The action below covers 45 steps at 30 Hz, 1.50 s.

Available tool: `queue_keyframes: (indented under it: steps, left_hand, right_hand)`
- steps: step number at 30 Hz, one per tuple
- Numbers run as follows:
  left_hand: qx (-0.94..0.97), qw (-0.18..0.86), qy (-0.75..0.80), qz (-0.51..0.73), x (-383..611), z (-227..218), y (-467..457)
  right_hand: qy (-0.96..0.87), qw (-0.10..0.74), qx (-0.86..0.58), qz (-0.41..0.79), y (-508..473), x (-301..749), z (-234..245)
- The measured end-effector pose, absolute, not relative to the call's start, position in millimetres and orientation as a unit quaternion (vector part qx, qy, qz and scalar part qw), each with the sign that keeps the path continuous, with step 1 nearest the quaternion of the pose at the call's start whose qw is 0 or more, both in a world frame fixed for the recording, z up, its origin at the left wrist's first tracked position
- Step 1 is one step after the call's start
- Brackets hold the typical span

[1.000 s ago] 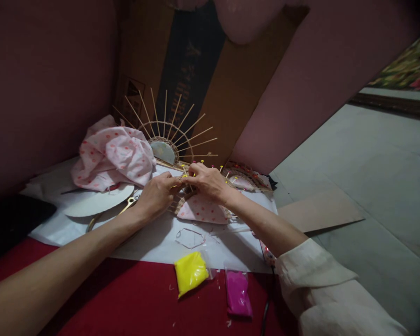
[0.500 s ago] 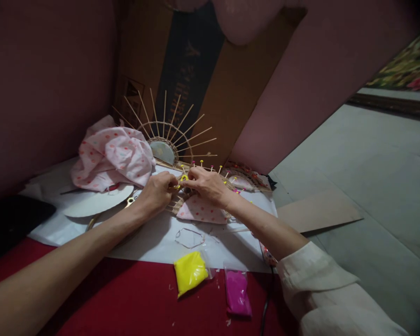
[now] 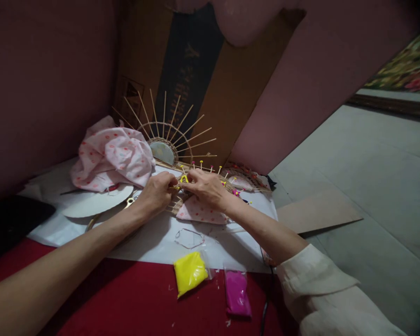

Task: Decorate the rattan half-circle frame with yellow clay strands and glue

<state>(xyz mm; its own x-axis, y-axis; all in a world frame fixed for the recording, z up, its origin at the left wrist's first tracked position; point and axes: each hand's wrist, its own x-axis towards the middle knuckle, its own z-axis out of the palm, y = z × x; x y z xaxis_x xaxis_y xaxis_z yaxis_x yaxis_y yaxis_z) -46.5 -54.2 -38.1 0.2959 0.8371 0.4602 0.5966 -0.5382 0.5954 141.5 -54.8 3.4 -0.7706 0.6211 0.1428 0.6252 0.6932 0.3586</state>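
Note:
A half-round woven fan (image 3: 177, 204) with a pink dotted cloth centre (image 3: 203, 211) lies on the white sheet under my hands. Sticks with yellow and magenta tips stand out along its far edge. My left hand (image 3: 158, 190) is closed in a pinch at the fan's left edge, fingertips partly hidden. From above, my right hand (image 3: 208, 186) reaches over the fan, its thumb and forefinger closed around a small looped yellow clay piece (image 3: 184, 179). The right hand covers part of the weave.
Behind stands a bare-spoked woven frame (image 3: 163, 151) against a cardboard box (image 3: 252, 88). Crumpled dotted cloth (image 3: 114, 156) and a pale disc (image 3: 98, 203) lie left. A yellow packet (image 3: 191, 274) and magenta packet (image 3: 238, 293) rest in front. Another decorated fan (image 3: 243, 181) lies right.
My right hand has shifted very slightly at the yellow piece, and its fingers have moved a little. My left hand stays in nearly the same place.

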Motion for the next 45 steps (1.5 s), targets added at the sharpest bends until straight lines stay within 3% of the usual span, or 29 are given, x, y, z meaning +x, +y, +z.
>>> queue_keyframes:
  steps: [8, 14, 25, 38, 45]
  left_hand:
    - [0.805, 0.141, 0.448, 0.363, -49.4, -41.1, -52.7]
    - [0.802, 0.128, 0.473, 0.342, -52.0, -39.9, -53.4]
    - [0.806, 0.112, 0.443, 0.377, -51.9, -41.6, -48.7]
    - [0.784, 0.109, 0.464, 0.397, -52.9, -42.2, -45.2]
    - [0.763, 0.107, 0.545, 0.331, -54.4, -24.9, -55.3]
  right_hand:
    - [-0.907, 0.072, -0.38, -0.165, -56.5, 146.6, 6.3]
    - [-0.907, 0.043, -0.384, -0.167, -52.6, 144.3, 5.0]
    - [-0.92, 0.09, -0.344, -0.165, -59.2, 144.8, -1.4]
    - [-0.921, 0.035, -0.341, -0.185, -65.9, 139.0, -6.5]
    - [-0.923, 0.032, -0.335, -0.189, -67.4, 137.3, -6.1]
